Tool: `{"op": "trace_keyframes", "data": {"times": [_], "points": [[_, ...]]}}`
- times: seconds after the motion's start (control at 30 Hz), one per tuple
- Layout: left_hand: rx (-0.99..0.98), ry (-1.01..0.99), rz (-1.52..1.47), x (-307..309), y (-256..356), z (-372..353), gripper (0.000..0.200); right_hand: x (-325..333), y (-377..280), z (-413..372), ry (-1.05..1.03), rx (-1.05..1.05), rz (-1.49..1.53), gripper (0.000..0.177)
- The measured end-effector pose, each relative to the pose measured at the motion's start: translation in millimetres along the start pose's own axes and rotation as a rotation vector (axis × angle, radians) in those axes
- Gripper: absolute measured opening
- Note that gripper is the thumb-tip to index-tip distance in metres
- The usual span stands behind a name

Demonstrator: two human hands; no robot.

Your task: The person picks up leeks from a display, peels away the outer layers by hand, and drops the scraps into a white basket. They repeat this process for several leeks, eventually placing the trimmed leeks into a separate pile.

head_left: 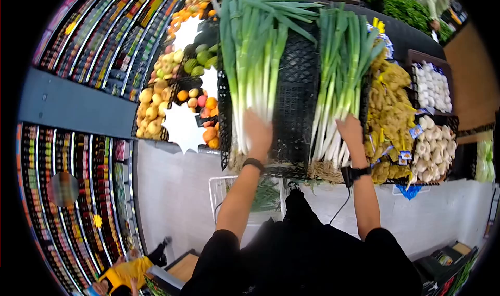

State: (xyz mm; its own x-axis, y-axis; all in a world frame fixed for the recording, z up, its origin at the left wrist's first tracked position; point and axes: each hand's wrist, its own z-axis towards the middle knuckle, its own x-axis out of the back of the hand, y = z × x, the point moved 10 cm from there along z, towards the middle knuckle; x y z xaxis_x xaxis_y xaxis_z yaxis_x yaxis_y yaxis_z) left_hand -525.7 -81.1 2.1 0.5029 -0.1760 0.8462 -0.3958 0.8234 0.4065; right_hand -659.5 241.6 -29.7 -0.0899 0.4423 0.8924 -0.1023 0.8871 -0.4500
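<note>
- L wrist: black band [253, 164]. R wrist: black strap [357, 173] w/ cable.
- left hand [259, 132]: looks flat, fingers out, nothing clasped; blurred. Risk, my guess: a flat push could slide loose stalks sideways or off the front edge.
- right hand [350, 131]: fingers hidden by stalks, can't tell if gripping. A half-grip could drop some.
- left bunch of long green-and-white leeks [250, 51]: white stalks under L palm, tops run up past it.
- right bunch of leeks [341, 61]: R hand low on white ends, just above roots.
- Both lie on black plastic lattice crate [297, 87], bare gap btwn.
- Beyond: yellow netted bags [388, 103] right, round yellow-orange fruit [156, 103] left.
</note>
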Motion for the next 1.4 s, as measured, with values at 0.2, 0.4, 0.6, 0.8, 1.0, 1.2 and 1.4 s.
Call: {"op": "trace_keyframes", "data": {"times": [0.2, 0.4, 0.6, 0.8, 1.0, 1.2, 1.4], "points": [[0.123, -0.045, -0.110, -16, -26, 12, 0.067, 68, -102, -40, 0.359, 0.265, 0.237, 0.026], [0.218, -0.025, -0.437, 5, -27, 23, 0.048, -104, -184, -5, -0.387, 0.067, 1.140, 0.041], [0.448, -0.247, -0.899, -10, -4, -11, 0.044, -120, -303, 20, -1.027, -0.387, 1.864, 0.024], [0.542, -0.498, -0.918, 48, 14, -48, 0.043, -108, -306, 100, -0.988, -0.408, 1.889, 0.018], [0.278, -0.347, -0.920, 95, -15, -88, 0.048, -66, -309, 94, -1.072, -0.276, 1.793, 0.036], [0.217, -0.409, -0.945, 126, -26, -136, 0.052, -27, -307, 94, -0.986, -0.110, 1.884, 0.035], [0.243, -0.468, -0.971, 133, -42, -180, 0.054, -24, -285, 104, -1.003, -0.089, 1.793, 0.025]]}}
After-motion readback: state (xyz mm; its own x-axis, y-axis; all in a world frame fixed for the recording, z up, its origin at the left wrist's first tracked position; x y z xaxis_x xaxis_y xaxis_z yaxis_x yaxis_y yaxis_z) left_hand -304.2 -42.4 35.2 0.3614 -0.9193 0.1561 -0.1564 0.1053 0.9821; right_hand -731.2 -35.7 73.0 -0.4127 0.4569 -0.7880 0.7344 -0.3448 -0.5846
